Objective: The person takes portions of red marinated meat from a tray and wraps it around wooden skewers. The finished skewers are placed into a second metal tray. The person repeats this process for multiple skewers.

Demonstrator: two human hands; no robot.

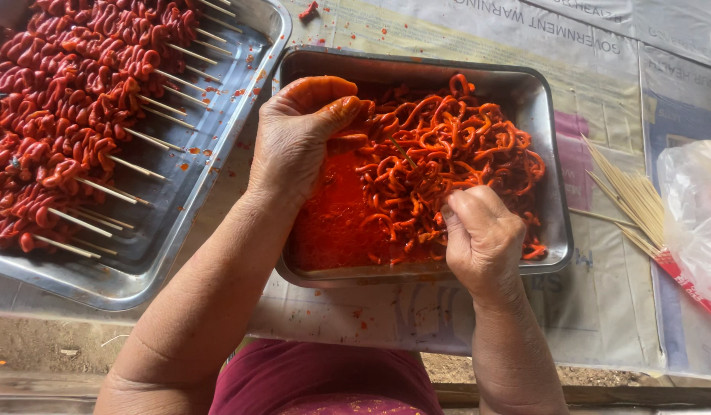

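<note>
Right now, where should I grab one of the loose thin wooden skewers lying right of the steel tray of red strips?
Pinch a loose wooden skewer near its fanned upper-left tip, coming from the left, the steel tray side. There the sticks spread apart, so one separates easily; toward their lower ends they bunch together under the white plastic bag.

left hand curling fingers at the steel tray's left side; right hand pinching closed at its near edge.
</note>
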